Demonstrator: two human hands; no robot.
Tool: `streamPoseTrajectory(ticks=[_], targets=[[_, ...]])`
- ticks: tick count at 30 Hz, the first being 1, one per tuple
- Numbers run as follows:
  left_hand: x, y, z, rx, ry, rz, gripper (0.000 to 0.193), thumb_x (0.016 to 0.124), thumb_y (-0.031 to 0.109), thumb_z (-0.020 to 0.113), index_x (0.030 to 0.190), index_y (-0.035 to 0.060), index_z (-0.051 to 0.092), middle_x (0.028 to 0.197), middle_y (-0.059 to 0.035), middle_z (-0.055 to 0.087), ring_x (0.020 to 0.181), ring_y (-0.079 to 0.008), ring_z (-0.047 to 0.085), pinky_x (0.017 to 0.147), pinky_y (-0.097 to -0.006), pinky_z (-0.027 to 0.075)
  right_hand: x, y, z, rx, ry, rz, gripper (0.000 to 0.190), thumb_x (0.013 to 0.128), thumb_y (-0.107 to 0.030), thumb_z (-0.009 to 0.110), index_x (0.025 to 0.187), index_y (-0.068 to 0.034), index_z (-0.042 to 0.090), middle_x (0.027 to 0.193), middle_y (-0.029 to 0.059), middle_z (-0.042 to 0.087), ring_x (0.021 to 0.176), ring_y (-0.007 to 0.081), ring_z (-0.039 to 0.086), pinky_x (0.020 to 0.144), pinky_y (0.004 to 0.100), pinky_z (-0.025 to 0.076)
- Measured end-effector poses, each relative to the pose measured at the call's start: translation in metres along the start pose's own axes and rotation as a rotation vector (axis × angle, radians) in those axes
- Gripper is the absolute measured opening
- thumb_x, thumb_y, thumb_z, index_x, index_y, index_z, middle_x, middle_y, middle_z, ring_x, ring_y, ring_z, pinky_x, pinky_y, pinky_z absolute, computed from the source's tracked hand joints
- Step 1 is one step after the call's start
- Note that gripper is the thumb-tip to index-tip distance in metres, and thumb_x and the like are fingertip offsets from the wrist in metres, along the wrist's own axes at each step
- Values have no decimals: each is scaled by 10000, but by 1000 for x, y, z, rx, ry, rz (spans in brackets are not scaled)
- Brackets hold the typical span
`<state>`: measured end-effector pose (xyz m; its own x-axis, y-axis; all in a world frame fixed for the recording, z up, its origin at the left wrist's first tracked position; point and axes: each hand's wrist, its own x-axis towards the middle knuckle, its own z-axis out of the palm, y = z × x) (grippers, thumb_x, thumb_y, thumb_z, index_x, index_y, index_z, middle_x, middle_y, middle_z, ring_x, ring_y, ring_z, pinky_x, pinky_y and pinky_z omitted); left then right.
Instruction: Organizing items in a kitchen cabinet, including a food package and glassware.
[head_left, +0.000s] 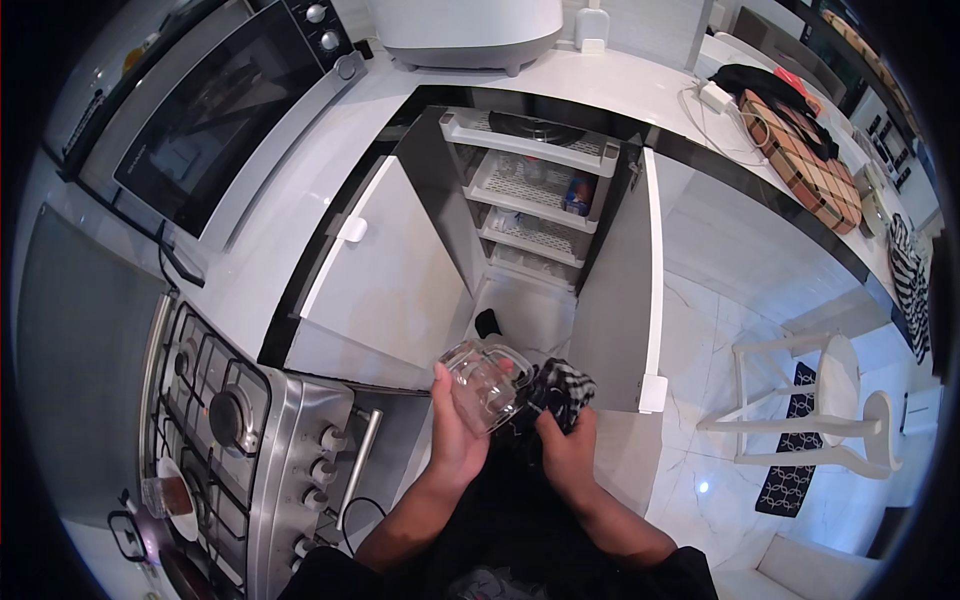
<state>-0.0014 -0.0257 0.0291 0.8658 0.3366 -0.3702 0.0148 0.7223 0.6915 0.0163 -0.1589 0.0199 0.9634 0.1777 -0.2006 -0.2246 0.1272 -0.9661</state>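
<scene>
My left hand (455, 435) grips a clear glass jar (480, 382), tilted in front of my body. In my right hand (568, 442) is a bunched black-and-white patterned cloth (564, 386), close beside the jar's rim; whether cloth and glass touch I cannot tell. Beyond both hands stands a cabinet with its left door (390, 270) and right door (619, 285) swung apart. Inside it is a white slatted shelf rack (525, 180) of several tiers, holding small jars and a blue packet (579, 196).
A steel gas stove (292, 442) stands at left, with a glass container (166, 496) on it. A Sharp oven (225, 112) and a white appliance (469, 34) sit on the counter (300, 195). At right are a plaid padded item (806, 161) and a white chair (832, 405).
</scene>
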Motion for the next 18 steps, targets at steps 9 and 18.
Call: streamPoseTrajectory(ticks=[9,18], targets=[[8,-3,-15,105,-66,62,653,997,581,332,1363,47,424,1260,-129,566,1153,-245,559,968,-378,462,11,33,-14,524,-24,358,233,847,-67,633,1067,4,602,1050,67,623,942,142,595,826,275,473],[4,-7,-44,69,-127,5,627,1017,521,355,1287,-32,474,1185,-132,598,1040,-226,609,945,-359,479,4,-8,-9,-64,-285,-374,287,731,-38,710,1013,-19,666,984,95,649,956,242,601,910,353,449]])
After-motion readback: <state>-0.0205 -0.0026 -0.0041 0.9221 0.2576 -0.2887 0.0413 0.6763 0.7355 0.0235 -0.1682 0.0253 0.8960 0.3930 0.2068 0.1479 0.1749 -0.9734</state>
